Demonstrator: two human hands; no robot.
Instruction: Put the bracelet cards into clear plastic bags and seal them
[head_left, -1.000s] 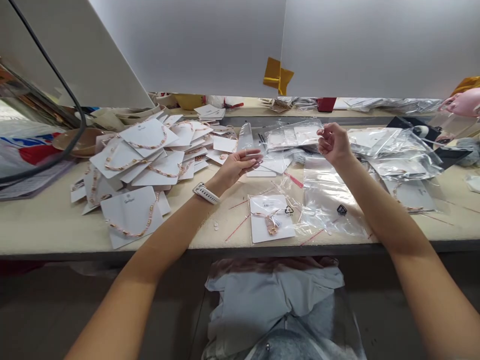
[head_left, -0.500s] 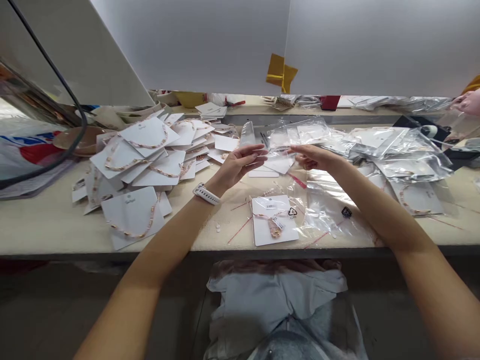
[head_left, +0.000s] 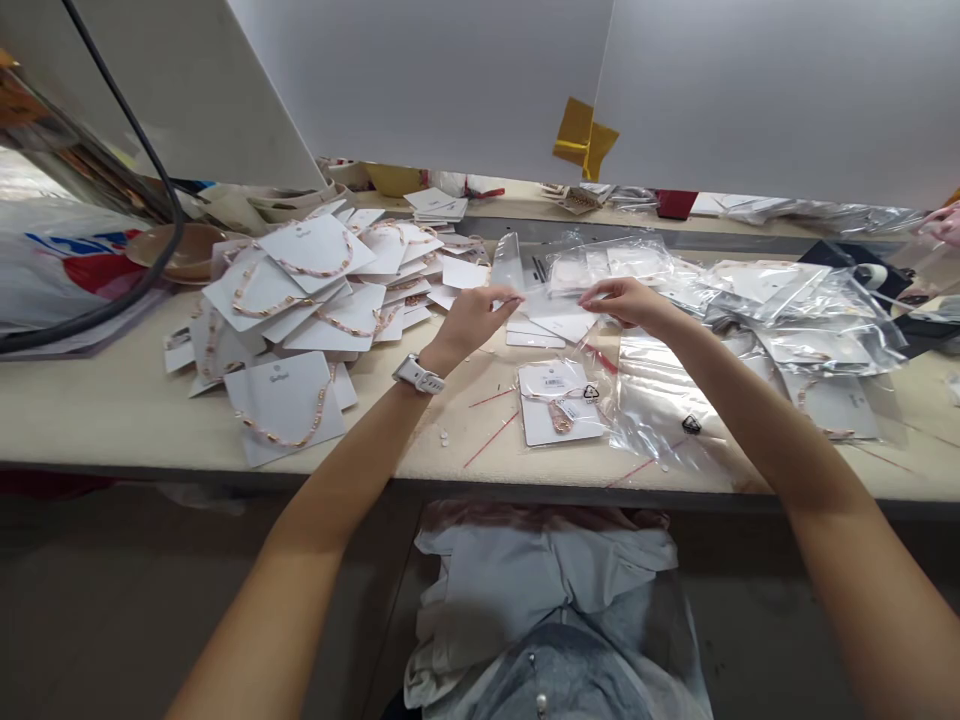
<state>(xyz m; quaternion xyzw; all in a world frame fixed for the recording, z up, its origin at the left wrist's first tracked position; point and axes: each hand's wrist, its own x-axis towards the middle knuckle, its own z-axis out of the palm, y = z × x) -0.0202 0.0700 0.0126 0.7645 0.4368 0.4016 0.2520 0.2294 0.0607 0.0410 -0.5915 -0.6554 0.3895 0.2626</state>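
At the middle of the table, my left hand [head_left: 476,318], wearing a white wristwatch [head_left: 420,374], has its thumb and finger pinched together. Opposite it, my right hand [head_left: 624,303] also has its fingertips drawn together. Anything in either pinch is too small or too clear to make out. Behind and below the fingertips lie plain white cards [head_left: 566,318]. Nearer the front edge, a white card with a pink-and-gold beaded necklace and a small tag lies in a clear plastic bag [head_left: 561,405]. To its right, flat clear bags [head_left: 667,400] lie under my right forearm.
At left is a heap of white cards with beaded necklaces [head_left: 315,290]. Bagged cards [head_left: 814,320] are piled at right. A clear upright holder [head_left: 508,260] stands behind my hands. A dark cable [head_left: 161,190] hangs at far left, and a white panel [head_left: 450,90] spans the back.
My left hand's fingers have gone from stretched out to a pinch. My right hand stays near the same place with fingertips together. The view has shifted slightly.
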